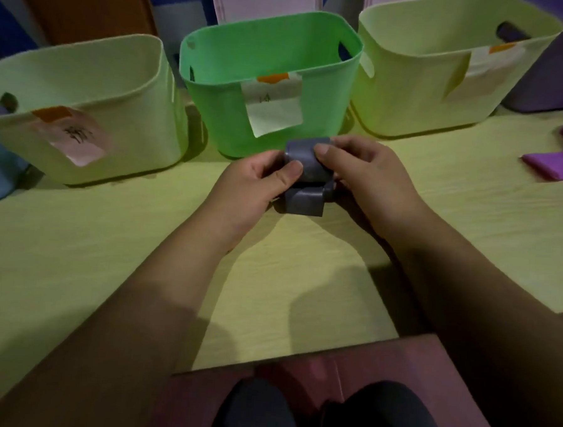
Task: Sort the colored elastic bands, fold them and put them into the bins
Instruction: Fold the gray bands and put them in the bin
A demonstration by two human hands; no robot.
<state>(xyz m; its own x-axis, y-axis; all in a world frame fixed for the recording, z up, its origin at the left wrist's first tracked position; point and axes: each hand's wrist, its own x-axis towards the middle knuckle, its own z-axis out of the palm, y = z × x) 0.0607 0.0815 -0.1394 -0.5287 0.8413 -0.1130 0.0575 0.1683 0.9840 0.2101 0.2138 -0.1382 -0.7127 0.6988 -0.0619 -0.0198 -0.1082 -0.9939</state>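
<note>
- I have the grey-blue band [308, 169] pinched between both hands over the middle of the table [108, 253], towards its far edge.
- My left hand [259, 176] grips the band's left side, thumb on top and fingers tucked beneath.
- My right hand [360, 171] grips the right side the same way, thumb pressed on the upper fold.
- The band is doubled over. Its folded layers run from near to far, with a loose lower lap hanging towards me, touching or just above the table.
- The green bin [220, 112] stands straight beyond the band, its front wall just behind my fingertips. The left bin [132, 107] and right bin [410, 99] sit well apart to either side.
- Neither hand is nearer the green bin. I judge the drop goes forward and over a rim, though I cannot read the labels to tell which bin takes grey.
- Purple bands [553, 164] lie at the table's right edge, not yet folded away.
</note>
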